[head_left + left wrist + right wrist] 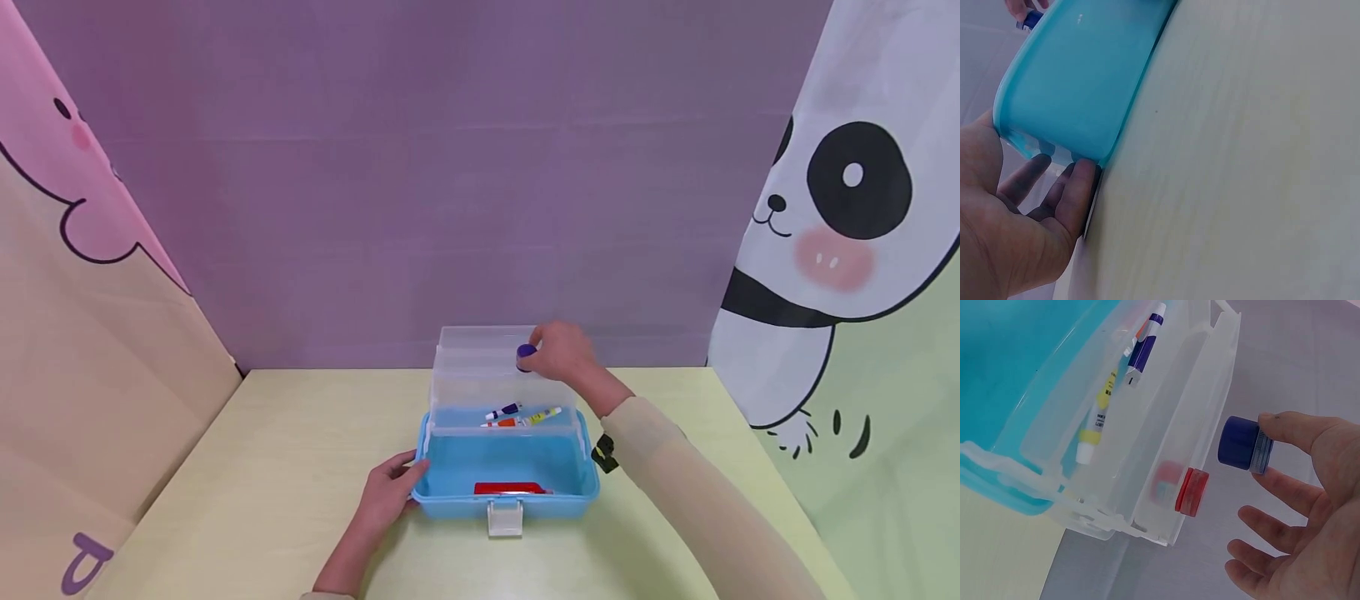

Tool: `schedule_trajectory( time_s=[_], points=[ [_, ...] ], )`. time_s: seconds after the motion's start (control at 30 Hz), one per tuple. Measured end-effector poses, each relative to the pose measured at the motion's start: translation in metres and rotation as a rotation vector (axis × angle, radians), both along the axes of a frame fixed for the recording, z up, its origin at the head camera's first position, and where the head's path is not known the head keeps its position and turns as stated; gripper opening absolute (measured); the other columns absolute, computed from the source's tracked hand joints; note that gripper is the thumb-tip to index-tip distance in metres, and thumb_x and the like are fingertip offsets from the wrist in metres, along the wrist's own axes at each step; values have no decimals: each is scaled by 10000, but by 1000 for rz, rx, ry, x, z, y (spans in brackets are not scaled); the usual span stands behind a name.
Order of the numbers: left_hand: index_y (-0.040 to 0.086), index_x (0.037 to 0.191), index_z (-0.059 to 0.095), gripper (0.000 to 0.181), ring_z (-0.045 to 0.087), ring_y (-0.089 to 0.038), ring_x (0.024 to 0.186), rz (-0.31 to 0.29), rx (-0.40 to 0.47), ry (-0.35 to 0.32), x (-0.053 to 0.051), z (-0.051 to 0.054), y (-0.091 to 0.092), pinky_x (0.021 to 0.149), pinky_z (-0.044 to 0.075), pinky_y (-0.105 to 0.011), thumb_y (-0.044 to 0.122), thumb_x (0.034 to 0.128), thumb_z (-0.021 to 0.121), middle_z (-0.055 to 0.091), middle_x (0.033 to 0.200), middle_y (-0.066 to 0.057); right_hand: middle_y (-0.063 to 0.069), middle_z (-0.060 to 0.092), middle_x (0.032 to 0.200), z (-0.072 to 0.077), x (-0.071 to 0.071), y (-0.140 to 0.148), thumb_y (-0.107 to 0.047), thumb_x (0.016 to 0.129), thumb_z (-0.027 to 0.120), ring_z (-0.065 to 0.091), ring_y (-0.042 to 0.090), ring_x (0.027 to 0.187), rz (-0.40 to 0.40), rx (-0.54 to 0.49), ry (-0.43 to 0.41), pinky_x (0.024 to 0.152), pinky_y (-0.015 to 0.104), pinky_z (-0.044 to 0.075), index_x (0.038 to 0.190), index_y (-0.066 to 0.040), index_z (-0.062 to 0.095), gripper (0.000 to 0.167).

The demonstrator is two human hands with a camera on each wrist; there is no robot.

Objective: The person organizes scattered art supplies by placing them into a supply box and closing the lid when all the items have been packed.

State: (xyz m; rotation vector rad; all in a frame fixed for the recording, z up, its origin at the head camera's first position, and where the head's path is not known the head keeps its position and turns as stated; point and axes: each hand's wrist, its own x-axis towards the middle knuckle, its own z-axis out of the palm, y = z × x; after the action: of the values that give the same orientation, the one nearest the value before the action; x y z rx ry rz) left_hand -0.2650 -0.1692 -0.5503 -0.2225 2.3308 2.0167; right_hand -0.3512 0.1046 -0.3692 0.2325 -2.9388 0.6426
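A light blue storage box (506, 507) stands with its clear fold-out trays (480, 364) raised at the back. My left hand (386, 496) grips the box's left side, its thumb at the rim and its fingers against the outer wall. Above the upper tray, my right hand (564, 352) pinches a small jar with a dark blue lid (1239, 444) between thumb and index finger; the other fingers are loosely bent. Beside it, a red-lidded jar (1192, 492) sits in that tray. The lower tray holds paint tubes: purple (1143, 350), yellow (1102, 409) and orange (502, 423).
A red tube-like item (510, 488) lies on the box's floor near the front wall. A white latch (505, 518) hangs at the front. The box rests on a pale wooden table (300, 467), with a purple cloth backdrop (390, 208) behind.
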Motion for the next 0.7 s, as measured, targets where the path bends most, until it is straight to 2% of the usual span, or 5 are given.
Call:
schedule_trajectory(
  time_s=[0.33,0.7],
  points=[
    [-8,1320,569,574,672,-249,840,11,10,2,1,3,0,697,583,-383,361,900,697,638,1029,-159,72,632,986,0,-8,-4,-316,783,803,574,247,846,-17,-24,-34,644,319,556,1069,-78,696,387],
    [-24,1328,556,562,670,-247,838,-3,11,0,4,7,2,695,583,-389,340,918,680,637,1020,-158,66,629,964,-3,-11,-6,-315,787,800,568,240,841,-11,-18,-43,641,311,548,1072,-79,685,387]
  ],
)
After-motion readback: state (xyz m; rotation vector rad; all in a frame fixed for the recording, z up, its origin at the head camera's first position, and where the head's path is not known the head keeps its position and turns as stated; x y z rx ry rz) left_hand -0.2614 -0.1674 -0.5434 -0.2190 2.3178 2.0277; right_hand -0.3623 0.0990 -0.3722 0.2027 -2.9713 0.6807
